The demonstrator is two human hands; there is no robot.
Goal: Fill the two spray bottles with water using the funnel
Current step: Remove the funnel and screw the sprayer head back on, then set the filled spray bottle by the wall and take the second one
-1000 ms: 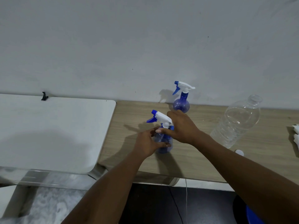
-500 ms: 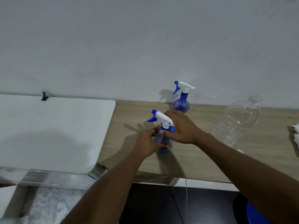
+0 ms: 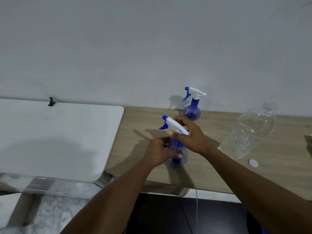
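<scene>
While my left hand (image 3: 158, 153) grips the near spray bottle (image 3: 177, 159) on the wooden table (image 3: 128, 146), its spray head (image 3: 175, 126) now tilts more than a moment ago, pinched by my right hand (image 3: 192, 135); I judge it loose at the neck. The second spray bottle (image 3: 192, 112) stands behind, capped; no funnel in view.

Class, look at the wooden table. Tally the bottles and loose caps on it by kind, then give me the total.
Spray bottles: 2 (near spray bottle, far spray bottle)
Clear water bottle: 1
Loose white cap: 1
Total: 4
</scene>
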